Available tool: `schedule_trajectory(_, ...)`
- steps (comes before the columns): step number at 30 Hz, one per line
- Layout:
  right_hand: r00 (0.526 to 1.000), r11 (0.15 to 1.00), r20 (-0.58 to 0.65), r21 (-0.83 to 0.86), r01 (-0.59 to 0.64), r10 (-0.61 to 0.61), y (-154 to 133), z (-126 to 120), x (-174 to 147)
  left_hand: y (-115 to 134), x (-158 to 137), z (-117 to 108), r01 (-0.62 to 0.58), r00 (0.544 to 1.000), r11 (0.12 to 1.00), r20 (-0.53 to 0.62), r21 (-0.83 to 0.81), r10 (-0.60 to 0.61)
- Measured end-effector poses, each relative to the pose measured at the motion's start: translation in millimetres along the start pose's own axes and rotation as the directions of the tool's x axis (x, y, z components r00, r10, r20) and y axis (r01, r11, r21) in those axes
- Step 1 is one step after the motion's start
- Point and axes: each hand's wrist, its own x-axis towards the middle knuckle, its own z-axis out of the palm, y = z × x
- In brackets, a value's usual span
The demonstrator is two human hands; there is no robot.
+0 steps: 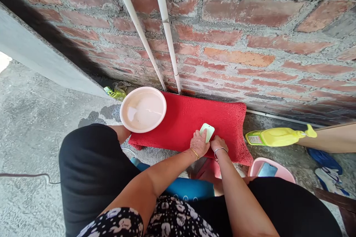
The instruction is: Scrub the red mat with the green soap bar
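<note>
A brick wall (250,26) filled the background, well beyond the grip, with two white pipes (164,26) running down it to a concrete floor (27,118). A red mat (180,118) was laid flat at the foot of the wall, directly under the grip. A pale pink basin (143,109) was set on the mat's corner, to the left of the grip and a little beyond it. A yellow spray bottle (275,136) was lying on its side on the floor, to the right of the grip. A pale green brush (207,132) was pressed against the mat, grasped from both sides: the left hand (199,143) was curled over its near left edge, and the right hand (218,143) was clenched beside it at the near right edge. A bracelet was worn on each wrist. The scrubbing of the mat appeared to be under way. A firm, even stroke across the pile would seemingly be called for next, with downward pressure kept by both hands.
</note>
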Motion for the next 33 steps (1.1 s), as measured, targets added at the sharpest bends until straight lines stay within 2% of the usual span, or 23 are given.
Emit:
schedule_trajectory(4, 1.000, 1.000, -0.002, 0.008, -0.005, 0.005, 0, 2, 3, -21, 10, -12, 0.080, 0.994, 0.996, -0.078, 0.028, -0.078)
schedule_trajectory(7, 1.000, 1.000, -0.007, 0.020, -0.015, 0.015, -1, 3, 4, -34, 13, -12, 0.119, 0.991, 0.989, -0.080, 0.091, -0.112)
schedule_trajectory(9, 1.000, 1.000, -0.007, 0.023, -0.013, 0.013, -1, 3, 3, -31, 9, -5, 0.079, 0.996, 0.987, -0.059, 0.138, -0.072)
schedule_trajectory(11, 1.000, 1.000, -0.006, 0.028, -0.010, 0.010, 0, 3, 3, -22, 3, 2, -0.016, 1.000, 0.987, -0.006, 0.162, 0.017)
schedule_trajectory(13, 1.000, 0.999, -0.007, 0.037, -0.017, 0.017, 0, 3, 3, -14, 0, 6, -0.128, 0.991, 0.981, 0.059, 0.145, 0.120)
schedule_trajectory(15, 1.000, 0.999, -0.013, 0.042, -0.016, 0.017, 1, 4, 4, -13, 2, 4, -0.156, 0.987, 0.982, 0.066, 0.109, 0.150)
schedule_trajectory(18, 1.000, 1.000, -0.017, 0.031, -0.002, 0.003, 2, 5, 7, -24, 18, -10, -0.010, 0.999, 0.998, -0.049, 0.066, 0.013)
schedule_trajectory(20, 1.000, 1.000, -0.016, 0.022, -0.005, 0.005, 2, 7, 8, -34, 31, -21, 0.110, 0.987, 0.993, -0.119, 0.036, -0.105)
schedule_trajectory(22, 1.000, 1.000, -0.017, 0.017, -0.008, 0.008, 2, 7, 9, -39, 42, -27, 0.195, 0.971, 0.981, -0.140, 0.011, -0.192)
schedule_trajectory(24, 1.000, 1.000, -0.016, 0.019, -0.013, 0.014, 1, 7, 8, -34, 47, -27, 0.221, 0.968, 0.975, -0.126, 0.005, -0.219)
schedule_trajectory(26, 1.000, 1.000, -0.012, 0.026, -0.015, 0.015, 1, 6, 7, -21, 45, -21, 0.170, 0.982, 0.985, -0.091, 0.022, -0.168)
schedule_trajectory(30, 1.000, 0.999, -0.021, 0.035, 0.000, 0.001, 2, 4, 3, 3, 30, -6, -0.067, 0.998, 0.997, 0.015, 0.046, 0.067)
schedule_trajectory(31, 1.000, 0.999, -0.026, 0.035, 0.002, -0.001, 2, 4, 3, 3, 27, -4, -0.094, 0.996, 0.995, 0.017, 0.043, 0.093)
schedule_trajectory(33, 1.000, 1.000, -0.026, 0.027, 0.001, -0.001, 2, 4, 4, -7, 23, -4, -0.067, 0.997, 0.997, -0.029, 0.036, 0.068)
